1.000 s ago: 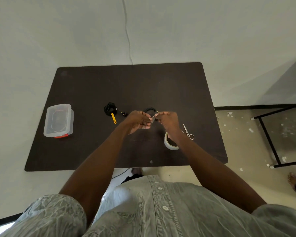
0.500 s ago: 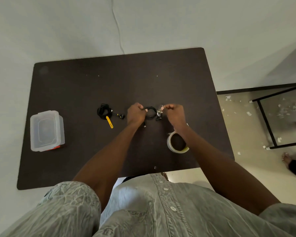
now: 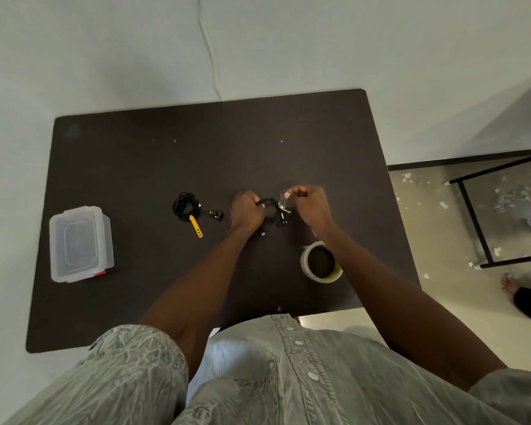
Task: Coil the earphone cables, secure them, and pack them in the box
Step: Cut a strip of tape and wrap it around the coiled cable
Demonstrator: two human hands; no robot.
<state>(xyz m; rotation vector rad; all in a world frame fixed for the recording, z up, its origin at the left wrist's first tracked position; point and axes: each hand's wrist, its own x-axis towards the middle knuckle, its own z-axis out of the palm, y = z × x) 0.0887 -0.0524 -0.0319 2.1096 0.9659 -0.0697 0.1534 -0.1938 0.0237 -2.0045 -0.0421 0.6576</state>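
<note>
Earphone coil (image 3: 269, 207) gripped by curled left hand (image 3: 246, 210); right hand (image 3: 311, 207) pinches clear tape (image 3: 282, 200).

Head camera: I am looking steeply down from above the tabletop (image 3: 135, 167), facing its far edge, taking in all four corners.

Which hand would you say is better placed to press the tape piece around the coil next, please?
Probably the right hand: it pinches the clear tape piece beside the coiled cable, which the left hand grips.
</note>
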